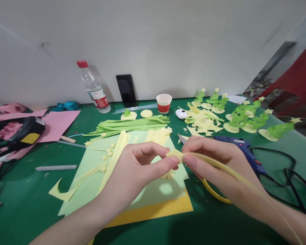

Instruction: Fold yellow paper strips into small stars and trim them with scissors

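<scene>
A pale yellow paper strip point(175, 155) is held between both hands above the sheets, its end folded into a small flat knot-like shape. My left hand point(139, 166) pinches the folded end between thumb and fingers. Close beside it, my right hand point(216, 160) pinches the strip, and the long tail curves back over that hand toward me. Under my right hand lie scissors with a yellow handle point(215, 194), mostly covered. Below, light green sheets point(148, 200) carry pale yellow strips point(114, 156) and several tiny paper stars point(109, 153).
Green strips point(132, 124) lie behind the sheets. Yellow scraps point(204, 119) and green spiral paper trees point(241, 117) stand right. A blue glue gun point(255, 160) with a black cord sits beyond my right hand. A bottle point(98, 95), phone point(126, 90) and paper cup point(164, 103) line the wall.
</scene>
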The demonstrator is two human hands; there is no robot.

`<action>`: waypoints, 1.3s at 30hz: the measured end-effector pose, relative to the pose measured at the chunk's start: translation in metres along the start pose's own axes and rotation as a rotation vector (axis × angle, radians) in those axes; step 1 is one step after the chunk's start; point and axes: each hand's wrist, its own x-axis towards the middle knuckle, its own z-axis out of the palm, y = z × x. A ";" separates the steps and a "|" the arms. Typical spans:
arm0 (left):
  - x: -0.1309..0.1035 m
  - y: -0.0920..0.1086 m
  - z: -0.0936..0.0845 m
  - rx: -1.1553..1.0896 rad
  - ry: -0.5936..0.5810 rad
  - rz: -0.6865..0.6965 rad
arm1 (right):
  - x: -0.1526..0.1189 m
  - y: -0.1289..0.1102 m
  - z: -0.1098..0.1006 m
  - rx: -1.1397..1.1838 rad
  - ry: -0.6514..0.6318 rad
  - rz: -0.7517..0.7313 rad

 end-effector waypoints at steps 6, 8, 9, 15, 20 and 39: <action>0.001 -0.002 0.003 -0.108 0.048 -0.005 | 0.006 0.004 0.005 0.278 0.027 0.255; 0.001 -0.002 0.003 -0.122 0.048 0.027 | 0.005 0.008 0.003 0.309 -0.011 0.289; 0.001 -0.002 0.003 -0.126 0.047 0.042 | 0.004 0.009 0.002 0.310 -0.031 0.297; 0.003 -0.003 0.001 -0.109 0.108 0.096 | -0.001 0.012 0.004 0.535 -0.139 0.356; 0.002 -0.004 0.000 -0.061 0.098 0.135 | 0.000 0.008 0.009 0.650 0.052 0.323; -0.002 -0.005 -0.004 0.551 -0.114 0.706 | 0.001 0.001 0.002 0.358 0.065 0.337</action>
